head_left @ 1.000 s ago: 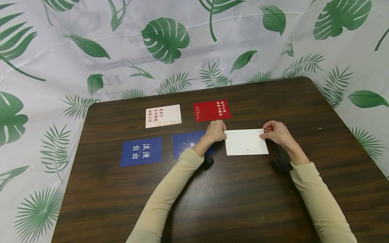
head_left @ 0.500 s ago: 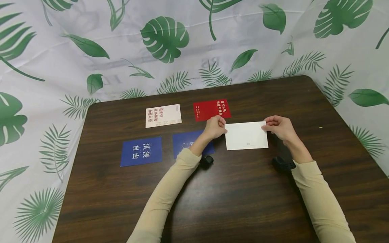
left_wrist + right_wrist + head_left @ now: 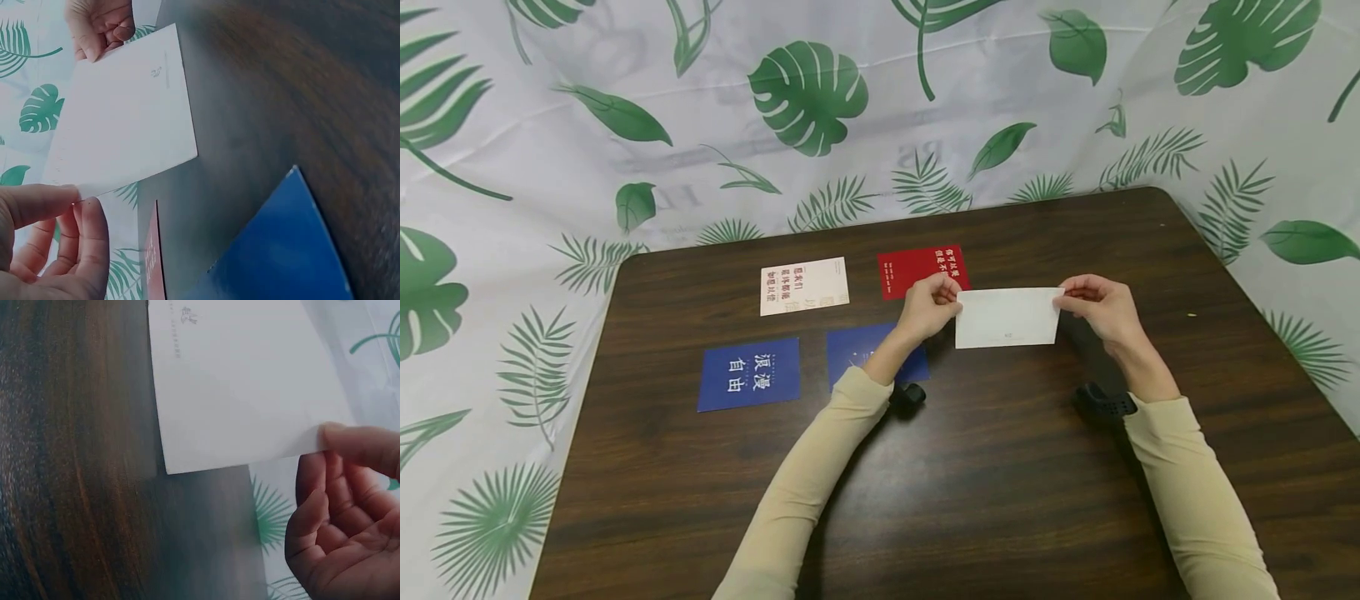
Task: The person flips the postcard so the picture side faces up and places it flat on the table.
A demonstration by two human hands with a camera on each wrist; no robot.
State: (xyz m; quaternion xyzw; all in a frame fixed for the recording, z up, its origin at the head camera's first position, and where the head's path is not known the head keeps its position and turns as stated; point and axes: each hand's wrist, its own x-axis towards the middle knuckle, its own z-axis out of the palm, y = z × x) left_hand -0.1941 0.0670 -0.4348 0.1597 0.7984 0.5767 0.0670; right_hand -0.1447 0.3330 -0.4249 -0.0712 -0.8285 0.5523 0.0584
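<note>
Between both hands, a white card (image 3: 1009, 318) is held up off the table, its plain side with a small printed mark facing me. My left hand (image 3: 927, 307) pinches the card's upper left corner between thumb and fingers. At the opposite upper corner, my right hand (image 3: 1099, 307) pinches it the same way. The left wrist view shows the card (image 3: 128, 115) tilted, its lower edge hanging free over the table. In the right wrist view the thumb of the right hand (image 3: 350, 506) presses on the card's face, with fingers behind.
On the dark wooden table (image 3: 985, 483) lie a red card (image 3: 910, 271), a cream card (image 3: 805, 286) and a blue card (image 3: 749, 375). Another blue card (image 3: 850, 346) is partly covered by the left forearm. A leaf-patterned cloth (image 3: 700, 167) hangs behind the table.
Both hands have raised the white card and moved it away from me, tilting it more upright so it looks shallower. The other cards have stayed in place.
</note>
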